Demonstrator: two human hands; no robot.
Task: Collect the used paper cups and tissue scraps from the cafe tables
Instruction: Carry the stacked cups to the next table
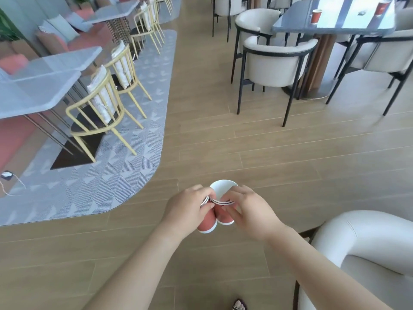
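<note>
I stand in a cafe aisle and hold red paper cups at waist height. My left hand (pixel 190 208) grips one red cup (pixel 206 223) by its rim, base pointing down toward me. Pressed against it is a second red cup (pixel 223 217), which my right hand (pixel 248 209) holds by its striped rim. A white cup mouth (pixel 223 187) shows above both hands; which cup it belongs to is unclear. Two more red cups (pixel 316 16) (pixel 381 8) stand on the dark blue table (pixel 330 30) far right. A small dark scrap (pixel 362 12) lies between them.
Cream armchairs with black legs (pixel 274 61) surround the blue table. A white armchair (pixel 362 253) is close at my lower right. On the left, grey tables (pixel 33 90) and gold-framed chairs (pixel 100 108) stand on a patterned grey carpet. Wood flooring runs ahead.
</note>
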